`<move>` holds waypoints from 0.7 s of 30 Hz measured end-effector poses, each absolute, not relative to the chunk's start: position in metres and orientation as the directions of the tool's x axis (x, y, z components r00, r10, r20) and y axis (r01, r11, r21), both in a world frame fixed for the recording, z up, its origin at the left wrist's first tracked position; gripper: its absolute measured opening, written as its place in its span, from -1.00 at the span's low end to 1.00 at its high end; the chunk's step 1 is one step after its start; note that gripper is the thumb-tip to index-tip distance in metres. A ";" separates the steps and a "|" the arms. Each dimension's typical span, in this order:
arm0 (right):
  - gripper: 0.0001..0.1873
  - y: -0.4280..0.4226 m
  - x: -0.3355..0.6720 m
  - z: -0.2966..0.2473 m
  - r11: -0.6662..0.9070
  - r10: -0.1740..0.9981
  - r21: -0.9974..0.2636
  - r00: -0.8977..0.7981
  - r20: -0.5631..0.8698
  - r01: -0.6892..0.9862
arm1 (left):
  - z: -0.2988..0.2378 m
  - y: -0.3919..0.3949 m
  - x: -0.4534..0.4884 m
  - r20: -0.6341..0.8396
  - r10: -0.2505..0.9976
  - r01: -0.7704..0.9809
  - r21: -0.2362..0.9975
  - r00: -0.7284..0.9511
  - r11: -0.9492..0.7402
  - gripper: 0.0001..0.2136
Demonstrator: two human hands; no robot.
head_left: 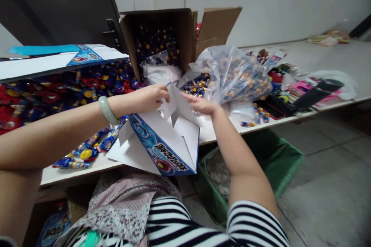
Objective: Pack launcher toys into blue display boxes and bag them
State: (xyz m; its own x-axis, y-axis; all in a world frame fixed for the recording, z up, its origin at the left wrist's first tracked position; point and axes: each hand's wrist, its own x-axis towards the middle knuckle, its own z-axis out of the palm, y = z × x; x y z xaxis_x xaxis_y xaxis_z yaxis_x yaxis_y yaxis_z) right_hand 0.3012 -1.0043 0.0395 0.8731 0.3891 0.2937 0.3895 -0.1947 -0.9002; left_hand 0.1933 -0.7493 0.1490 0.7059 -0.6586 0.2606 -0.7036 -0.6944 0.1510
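Observation:
A partly folded blue-and-white display box (162, 142) rests at the table's front edge, its white inside showing and its printed strip facing me. My left hand (152, 98), with a pale green bangle (108, 110) on the wrist, has its fingers curled on the box's upright white flap. On the far side of that flap lies my right hand (201, 104), its fingers stretched out and holding nothing. Left of the box, blue-wrapped toys (89, 152) are spread on the table.
A carton (127, 42) packed with wrapped toys stands behind. A clear plastic bag (243, 75) of small wrapped pieces sits to the right, near a black cylinder (319, 92). Flat white card (52, 61) lies over the toy pile. A green bin (278, 166) is below.

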 end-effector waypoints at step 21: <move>0.37 -0.922 0.211 0.006 -0.694 0.344 -0.546 0.883 0.320 0.469 | 0.003 -0.723 0.087 0.046 -0.173 0.011 0.949 0.984 0.315 -0.31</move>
